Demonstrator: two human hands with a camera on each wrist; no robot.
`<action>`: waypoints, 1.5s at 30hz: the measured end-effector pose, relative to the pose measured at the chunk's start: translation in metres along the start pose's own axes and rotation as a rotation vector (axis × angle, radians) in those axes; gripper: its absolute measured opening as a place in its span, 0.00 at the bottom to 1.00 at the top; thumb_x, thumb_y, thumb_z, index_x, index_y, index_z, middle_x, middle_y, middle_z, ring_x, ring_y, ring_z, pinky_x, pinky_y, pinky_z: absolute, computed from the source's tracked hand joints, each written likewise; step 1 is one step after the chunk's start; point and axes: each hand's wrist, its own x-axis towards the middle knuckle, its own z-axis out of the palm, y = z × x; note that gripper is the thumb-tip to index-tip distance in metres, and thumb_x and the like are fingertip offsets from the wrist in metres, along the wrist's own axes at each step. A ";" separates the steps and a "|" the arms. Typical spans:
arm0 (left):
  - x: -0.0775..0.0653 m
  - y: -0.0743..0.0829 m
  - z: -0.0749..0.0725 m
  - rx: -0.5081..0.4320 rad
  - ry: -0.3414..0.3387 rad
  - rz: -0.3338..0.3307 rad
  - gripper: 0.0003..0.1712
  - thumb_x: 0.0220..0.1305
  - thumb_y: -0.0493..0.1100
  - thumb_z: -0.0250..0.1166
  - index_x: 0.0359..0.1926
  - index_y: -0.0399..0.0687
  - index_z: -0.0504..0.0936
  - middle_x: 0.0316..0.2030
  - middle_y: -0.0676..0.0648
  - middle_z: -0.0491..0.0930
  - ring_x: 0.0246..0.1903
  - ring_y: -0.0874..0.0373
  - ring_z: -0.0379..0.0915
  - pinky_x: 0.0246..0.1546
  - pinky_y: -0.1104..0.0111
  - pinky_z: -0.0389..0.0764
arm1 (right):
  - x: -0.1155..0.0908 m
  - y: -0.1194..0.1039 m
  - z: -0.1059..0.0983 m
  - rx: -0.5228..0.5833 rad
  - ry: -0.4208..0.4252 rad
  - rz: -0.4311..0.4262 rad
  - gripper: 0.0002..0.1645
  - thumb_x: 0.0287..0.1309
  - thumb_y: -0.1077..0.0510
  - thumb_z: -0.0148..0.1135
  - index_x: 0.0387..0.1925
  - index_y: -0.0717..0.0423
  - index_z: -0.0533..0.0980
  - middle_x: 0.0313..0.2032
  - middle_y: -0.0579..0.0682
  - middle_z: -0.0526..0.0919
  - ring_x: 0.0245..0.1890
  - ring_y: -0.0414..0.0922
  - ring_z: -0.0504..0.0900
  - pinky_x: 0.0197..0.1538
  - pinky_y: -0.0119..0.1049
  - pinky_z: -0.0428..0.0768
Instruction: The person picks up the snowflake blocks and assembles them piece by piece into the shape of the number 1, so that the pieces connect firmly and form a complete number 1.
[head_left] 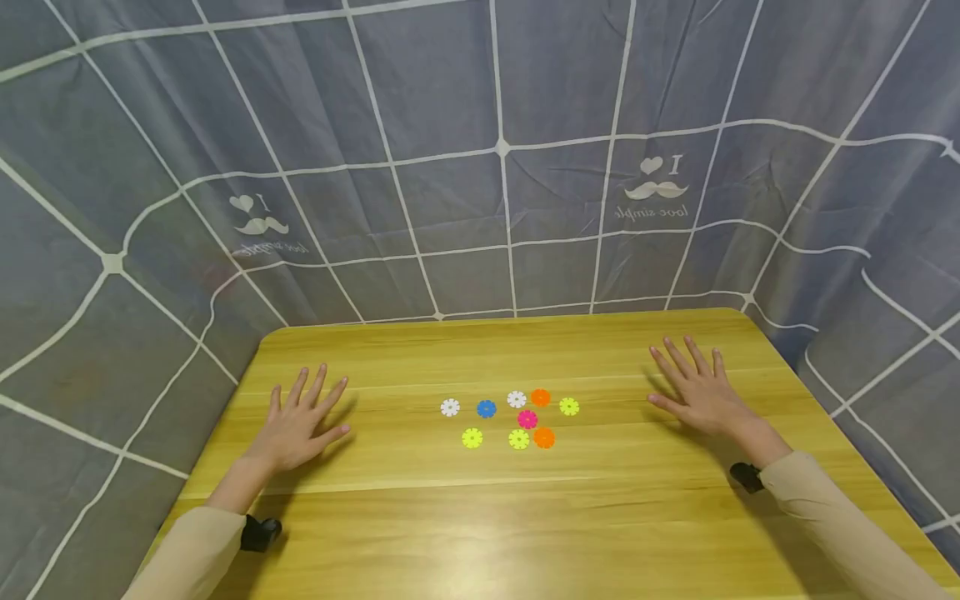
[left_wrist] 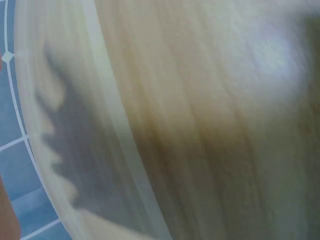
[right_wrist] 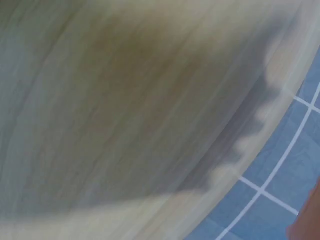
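My left hand (head_left: pixel 296 427) is held over the left side of the wooden table with fingers spread and holds nothing. On the right side my right hand (head_left: pixel 701 396) is likewise spread, palm down, holding nothing. Between them lie several flat notched plastic discs: a blue disc (head_left: pixel 487 408), a pink disc (head_left: pixel 527 419), white discs (head_left: pixel 450 407), orange discs (head_left: pixel 544 437) and yellow-green discs (head_left: pixel 472 438). Neither hand touches a disc. Both wrist views show mostly wood grain and a hand's shadow, with only a sliver of skin at the edge.
The wooden table (head_left: pixel 465 533) has rounded far corners. A grey curtain (head_left: pixel 450 208) with white grid lines hangs behind it and along both sides. A black wrist camera (head_left: pixel 260 533) sits under the left wrist, another black camera (head_left: pixel 746 477) under the right.
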 end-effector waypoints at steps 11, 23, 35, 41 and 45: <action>0.006 0.021 -0.007 -0.018 0.024 0.022 0.37 0.68 0.57 0.56 0.73 0.51 0.58 0.70 0.32 0.58 0.65 0.31 0.60 0.59 0.34 0.60 | 0.006 -0.015 -0.006 -0.011 0.114 -0.046 0.41 0.64 0.38 0.54 0.72 0.49 0.57 0.68 0.63 0.62 0.66 0.65 0.60 0.63 0.68 0.53; 0.022 0.051 -0.008 -0.192 0.092 -0.066 0.16 0.67 0.48 0.60 0.52 0.50 0.83 0.47 0.41 0.84 0.35 0.49 0.82 0.15 0.69 0.65 | 0.013 -0.042 -0.011 0.017 0.204 -0.046 0.20 0.60 0.52 0.63 0.51 0.57 0.79 0.49 0.60 0.83 0.49 0.60 0.78 0.51 0.61 0.73; 0.046 0.083 0.005 -0.393 0.101 -0.154 0.14 0.63 0.46 0.63 0.48 0.48 0.85 0.41 0.46 0.86 0.34 0.54 0.82 0.22 0.70 0.74 | 0.028 -0.067 -0.007 0.140 0.219 0.022 0.14 0.56 0.59 0.67 0.45 0.57 0.82 0.44 0.57 0.86 0.41 0.55 0.82 0.44 0.52 0.79; 0.058 0.100 0.011 -0.573 0.089 -0.139 0.14 0.62 0.42 0.65 0.48 0.43 0.84 0.41 0.42 0.86 0.33 0.53 0.81 0.27 0.69 0.77 | 0.038 -0.078 -0.001 0.215 0.121 0.055 0.15 0.58 0.58 0.65 0.48 0.56 0.82 0.46 0.56 0.85 0.38 0.51 0.82 0.38 0.46 0.81; 0.065 0.111 0.018 -0.653 0.093 -0.141 0.15 0.61 0.41 0.66 0.48 0.40 0.84 0.40 0.41 0.86 0.33 0.51 0.81 0.28 0.69 0.77 | 0.044 -0.086 0.003 0.243 0.096 0.060 0.16 0.58 0.57 0.65 0.48 0.56 0.81 0.45 0.55 0.85 0.37 0.50 0.82 0.37 0.45 0.81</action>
